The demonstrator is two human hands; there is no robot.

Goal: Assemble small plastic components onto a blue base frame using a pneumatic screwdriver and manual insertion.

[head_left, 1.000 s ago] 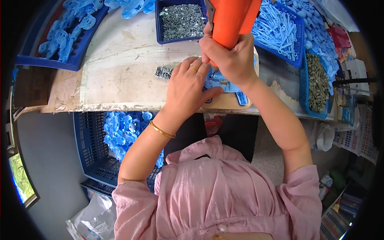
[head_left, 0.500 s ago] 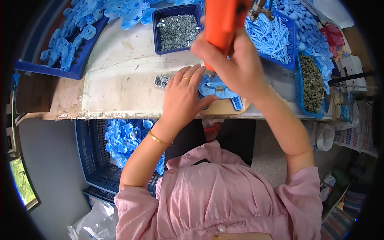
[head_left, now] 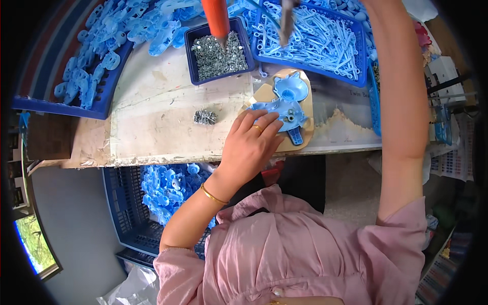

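A blue moulded plastic part [head_left: 292, 89], with a round cup-like end and small legs, lies on a tan board [head_left: 304, 77] near the table's front edge. My left hand [head_left: 251, 140] is over the part's left side, its fingers bent on the edge and the thumb mostly hidden. My right forearm [head_left: 401, 91] stretches up past the top edge, so that hand is out of the picture. An orange power screwdriver [head_left: 216, 18] hangs tip-down over a dark blue tray of small silvery screws [head_left: 216, 63]; no hand shows on it.
A clump of screws [head_left: 205, 117] lies left of my hand. Beyond are a blue basket of light-blue rods [head_left: 315, 40] and a metal-tipped tool [head_left: 286, 23]. Blue shells [head_left: 147, 25] pile at far left. Below the table stands a dark crate [head_left: 119, 208] of blue parts.
My right hand has let go of the orange screwdriver and gone out of the top of view; the screwdriver now hangs further left. The blue part and board show turned, more uncovered.
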